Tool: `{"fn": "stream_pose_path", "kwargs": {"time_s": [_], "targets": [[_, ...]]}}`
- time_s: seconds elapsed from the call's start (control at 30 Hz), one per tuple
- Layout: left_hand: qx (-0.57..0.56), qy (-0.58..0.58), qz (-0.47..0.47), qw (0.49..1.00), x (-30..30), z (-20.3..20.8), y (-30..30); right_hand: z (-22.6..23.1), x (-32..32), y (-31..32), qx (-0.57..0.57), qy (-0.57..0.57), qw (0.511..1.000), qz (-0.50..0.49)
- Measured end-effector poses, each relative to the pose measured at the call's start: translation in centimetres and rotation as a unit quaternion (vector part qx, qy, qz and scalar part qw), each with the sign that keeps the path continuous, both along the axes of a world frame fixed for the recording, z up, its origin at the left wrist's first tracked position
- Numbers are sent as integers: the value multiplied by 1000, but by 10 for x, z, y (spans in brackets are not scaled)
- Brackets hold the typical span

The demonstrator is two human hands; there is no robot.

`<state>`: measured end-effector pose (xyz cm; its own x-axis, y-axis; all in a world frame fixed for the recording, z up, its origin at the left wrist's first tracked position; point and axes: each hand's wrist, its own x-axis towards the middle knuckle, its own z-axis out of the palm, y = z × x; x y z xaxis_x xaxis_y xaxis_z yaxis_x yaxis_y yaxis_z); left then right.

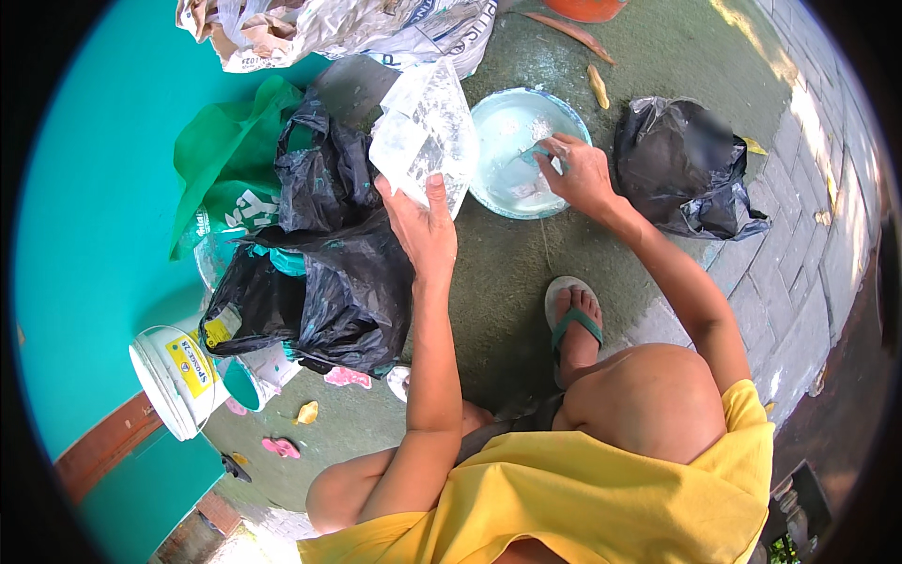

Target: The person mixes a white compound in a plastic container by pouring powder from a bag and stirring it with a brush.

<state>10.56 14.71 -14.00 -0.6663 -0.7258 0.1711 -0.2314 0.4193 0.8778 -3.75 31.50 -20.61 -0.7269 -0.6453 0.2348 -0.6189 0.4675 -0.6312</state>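
My left hand (420,224) is closed on the lower edge of a translucent plastic bag (427,132) with whitish smears, its thumb lying on the front. Just right of the bag, a round pale-blue basin (489,193) sits on the ground, holding cloudy liquid and whitish bits. Over the basin's right side is my right hand (578,172), its fingers curled and pinched together. Whatever lies between those fingertips is too small to make out.
Black plastic bags (352,282) and a green bag (221,155) stand at left, near a white bucket (174,381). Another black bag (681,169) lies right of the basin. A large sack (423,38) is at the back. My sandalled foot (575,324) is below the basin.
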Motion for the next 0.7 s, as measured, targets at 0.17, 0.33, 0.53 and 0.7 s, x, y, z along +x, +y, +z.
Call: {"fn": "stream_pose_path", "kwargs": {"time_s": [0.17, 0.33, 0.53, 0.7], "targets": [[10, 0, -9, 1000, -1, 0, 2, 6, -19, 3, 15, 102, 995, -9], [-12, 30, 0, 999, -4, -2, 2, 7, -38, 0, 37, 182, 981, -47], [17, -2, -8, 1000, -4, -6, 5, -12, -29, -18, -40, 28, 996, -81], [9, 10, 1, 1000, 0, -6, 3, 9, -1, -17, -33, -45, 998, -18]]}}
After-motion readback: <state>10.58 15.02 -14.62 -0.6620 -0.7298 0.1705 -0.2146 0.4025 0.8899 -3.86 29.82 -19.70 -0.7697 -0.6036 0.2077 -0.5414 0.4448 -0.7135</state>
